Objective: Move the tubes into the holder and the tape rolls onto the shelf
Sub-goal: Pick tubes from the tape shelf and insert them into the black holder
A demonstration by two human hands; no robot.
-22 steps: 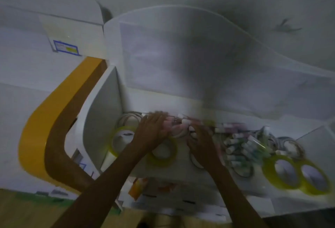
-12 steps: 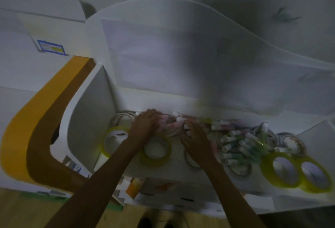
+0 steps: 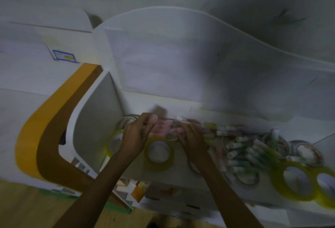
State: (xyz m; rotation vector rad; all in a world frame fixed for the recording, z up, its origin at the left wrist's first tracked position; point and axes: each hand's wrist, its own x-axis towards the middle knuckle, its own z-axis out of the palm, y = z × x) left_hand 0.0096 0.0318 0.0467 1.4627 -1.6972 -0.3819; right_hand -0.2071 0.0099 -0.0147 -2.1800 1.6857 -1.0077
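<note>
Both hands work on a white shelf (image 3: pixel 163 106) strewn with tubes and tape rolls. My left hand (image 3: pixel 136 133) curls round a bunch of pink tubes (image 3: pixel 162 128), thumb over their far side. Opposite it, my right hand (image 3: pixel 192 139) grips the same bunch from the right. A yellow tape roll (image 3: pixel 158 152) lies flat just below the hands, another yellow roll (image 3: pixel 114 140) partly hidden behind my left wrist. A pile of green and white tubes (image 3: pixel 248 148) lies to the right. Two more yellow rolls (image 3: pixel 293 180) sit at the far right. The picture is dim and blurred.
A white side panel (image 3: pixel 96 128) closes the shelf on the left, a tall white back panel (image 3: pixel 181 64) behind. Thin clear tape rolls (image 3: pixel 304 152) lie among the tubes. An orange and brown curved edge (image 3: pixel 39 137) runs at left. Lower compartments (image 3: pixel 163 195) hold packets.
Both hands have closed in on the pink tubes between them, the left thumb now hooked over the bunch. The camera view shifted slightly.
</note>
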